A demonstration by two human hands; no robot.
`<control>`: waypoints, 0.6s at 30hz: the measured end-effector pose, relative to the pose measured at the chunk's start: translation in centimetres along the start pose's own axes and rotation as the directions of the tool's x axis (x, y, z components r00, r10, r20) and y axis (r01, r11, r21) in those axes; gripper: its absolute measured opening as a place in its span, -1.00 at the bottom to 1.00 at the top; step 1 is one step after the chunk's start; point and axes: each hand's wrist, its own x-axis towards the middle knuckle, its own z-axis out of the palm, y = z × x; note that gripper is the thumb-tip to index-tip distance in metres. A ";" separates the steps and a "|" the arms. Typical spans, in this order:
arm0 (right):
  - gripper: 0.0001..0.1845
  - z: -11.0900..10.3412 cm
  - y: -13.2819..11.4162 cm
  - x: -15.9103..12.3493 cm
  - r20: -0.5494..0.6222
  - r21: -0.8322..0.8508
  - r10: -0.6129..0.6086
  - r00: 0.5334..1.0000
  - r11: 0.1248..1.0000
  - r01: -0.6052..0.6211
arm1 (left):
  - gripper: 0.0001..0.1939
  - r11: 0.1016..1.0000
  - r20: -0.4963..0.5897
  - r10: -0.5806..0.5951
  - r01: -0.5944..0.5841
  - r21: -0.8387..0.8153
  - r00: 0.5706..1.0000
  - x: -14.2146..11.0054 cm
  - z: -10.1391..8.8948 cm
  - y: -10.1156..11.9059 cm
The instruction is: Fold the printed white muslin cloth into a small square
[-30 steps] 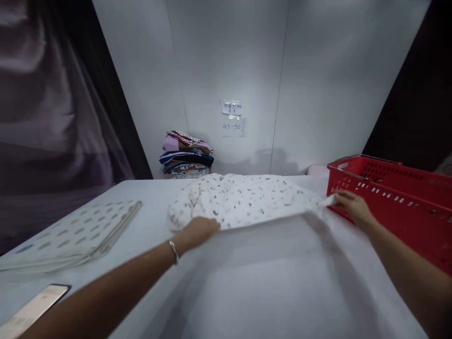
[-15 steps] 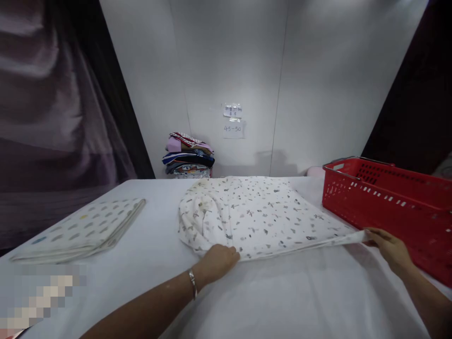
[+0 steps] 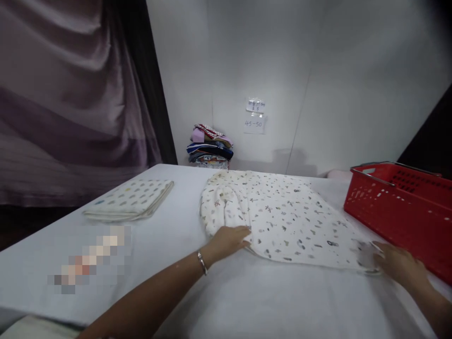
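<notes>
A mauve curtain (image 3: 81,94) hangs at the far left, with a dark strip along its right side. Below it, at the bottom left corner, a pale thing (image 3: 38,327) shows only in part. A pixelated patch (image 3: 88,259) covers something on the white table (image 3: 173,235). Beyond that patch lies a folded blanket (image 3: 129,200), pale with rows of grey spots, its layers stacked along the right edge. Further right, at the table's far side, a pile of clothes (image 3: 211,146) stands against the wall (image 3: 275,56).

The left hand (image 3: 228,242), with a silver bracelet (image 3: 202,262) on its wrist, is at the near edge of the cloth (image 3: 282,216), toward its left end; its fingers are together, clamped on that edge. The cloth, white with small prints, lies spread on the middle of the table, rumpled at the left and flatter toward the right. Above it, two notes (image 3: 254,125) are on the wall, the lower reading "45-50".

The right hand (image 3: 402,263) is blurred at the cloth's near right corner; whether its fingers grip the corner cannot be told. Just beyond that hand is a red basket (image 3: 402,202).
</notes>
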 end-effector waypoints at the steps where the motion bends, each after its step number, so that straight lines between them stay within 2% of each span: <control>1: -0.71 1.1 -1.4 -0.4 0.029 -0.051 -0.038 0.999 0.998 0.039 | -0.66 0.998 -0.071 -0.049 0.046 -0.053 0.996 -0.6 -0.9 -0.5; 3: -0.57 4.0 -5.0 -2.2 0.156 -0.180 -0.136 0.978 0.970 0.164 | -0.66 0.974 -0.211 -0.178 0.143 -0.173 0.961 -1.9 -2.6 -1.9; 4: -0.53 5.7 -7.1 -3.6 0.254 -0.164 -0.172 0.952 0.962 0.218 | -0.67 0.951 -0.275 -0.257 0.191 -0.242 0.927 -2.5 -3.4 -2.6; 5: -0.52 7.5 -9.4 -5.1 0.375 -0.114 -0.230 0.898 0.950 0.291 | -0.68 0.919 -0.330 -0.339 0.236 -0.315 0.881 -3.1 -4.2 -3.3; 8: -0.53 12.8 -15.8 -9.9 0.550 0.005 -0.442 0.709 0.850 0.527 | -0.69 0.801 -0.449 -0.564 0.327 -0.501 0.693 -4.7 -6.3 -5.4; 10: -0.50 15.9 -19.3 -12.1 0.572 0.025 -0.553 0.605 0.749 0.662 | -0.71 0.745 -0.515 -0.652 0.344 -0.572 0.556 -5.5 -7.4 -6.9; 12: -0.46 18.6 -21.9 -13.2 0.579 -0.010 -0.610 0.541 0.658 0.753 | -0.73 0.714 -0.570 -0.696 0.331 -0.617 0.437 -6.3 -8.7 -8.5; 15: -0.41 21.7 -24.1 -13.4 0.606 -0.061 -0.632 0.483 0.569 0.820 | -0.73 0.672 -0.618 -0.740 0.267 -0.690 0.266 -7.6 -10.9 -11.7; 18: -0.48 23.6 -24.6 -13.2 0.596 -0.070 -0.665 0.451 0.516 0.854 | -0.69 0.659 -0.657 -0.748 0.225 -0.717 0.097 -9.1 -13.4 -15.1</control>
